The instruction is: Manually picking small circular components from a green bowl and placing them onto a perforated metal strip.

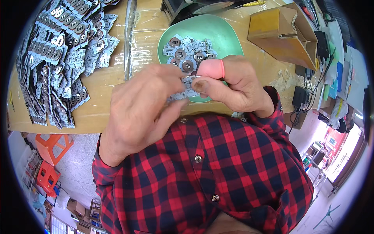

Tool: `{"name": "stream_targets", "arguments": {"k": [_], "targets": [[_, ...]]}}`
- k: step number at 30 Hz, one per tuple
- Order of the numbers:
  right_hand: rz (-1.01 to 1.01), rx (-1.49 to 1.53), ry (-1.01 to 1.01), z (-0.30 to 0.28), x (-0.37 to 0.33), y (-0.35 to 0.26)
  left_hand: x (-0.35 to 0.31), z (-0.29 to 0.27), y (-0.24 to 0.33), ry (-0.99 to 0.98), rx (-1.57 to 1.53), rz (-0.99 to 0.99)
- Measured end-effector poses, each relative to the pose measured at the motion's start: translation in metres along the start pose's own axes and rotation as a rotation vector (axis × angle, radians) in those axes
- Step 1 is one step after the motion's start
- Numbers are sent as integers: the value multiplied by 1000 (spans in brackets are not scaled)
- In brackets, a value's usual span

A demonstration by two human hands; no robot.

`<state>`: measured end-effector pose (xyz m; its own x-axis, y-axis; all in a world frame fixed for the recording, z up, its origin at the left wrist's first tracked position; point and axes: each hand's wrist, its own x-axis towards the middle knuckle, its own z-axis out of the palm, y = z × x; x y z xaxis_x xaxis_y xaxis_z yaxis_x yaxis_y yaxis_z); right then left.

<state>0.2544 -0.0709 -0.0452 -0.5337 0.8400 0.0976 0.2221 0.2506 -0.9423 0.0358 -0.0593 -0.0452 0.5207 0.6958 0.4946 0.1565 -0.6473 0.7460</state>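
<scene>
Between my two hands is a small strip of pale circuit board point(188, 82), held over the near rim of a light green plastic basin point(230, 37). My left hand point(138, 105) is closed, its thumb and fingers pinching the strip's left end. At the other end, my right hand point(235, 84) grips the board between thumb and forefinger; a pink finger cot point(211, 69) covers that forefinger. Inside the basin lie several separate small circuit boards point(180, 54) with round metal parts. My fingers hide part of the held strip.
A large heap of circuit board panels point(78, 56) covers the left of the brown table point(111, 99). An open cardboard box point(267, 33) stands at the right, near black power adapters point(300, 96) and cables. Beyond the basin sits a black device point(202, 11). Orange stools point(52, 148) stand on the floor.
</scene>
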Motion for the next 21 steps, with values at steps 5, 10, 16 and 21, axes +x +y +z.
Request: {"name": "stream_targets", "arguments": {"k": [5,10,16,21], "targets": [[125,99,46,-3,-2,-7,3,-16,11,-198,-420,-609],[254,272,206,-1,-3,-17,-2,-16,0,313,-758,-702],[87,128,103,4,-3,-3,-13,-8,-9,751,-966,-618],[96,146,138,5,-4,-5,-16,-7,-4,708,-1059,-719]]}}
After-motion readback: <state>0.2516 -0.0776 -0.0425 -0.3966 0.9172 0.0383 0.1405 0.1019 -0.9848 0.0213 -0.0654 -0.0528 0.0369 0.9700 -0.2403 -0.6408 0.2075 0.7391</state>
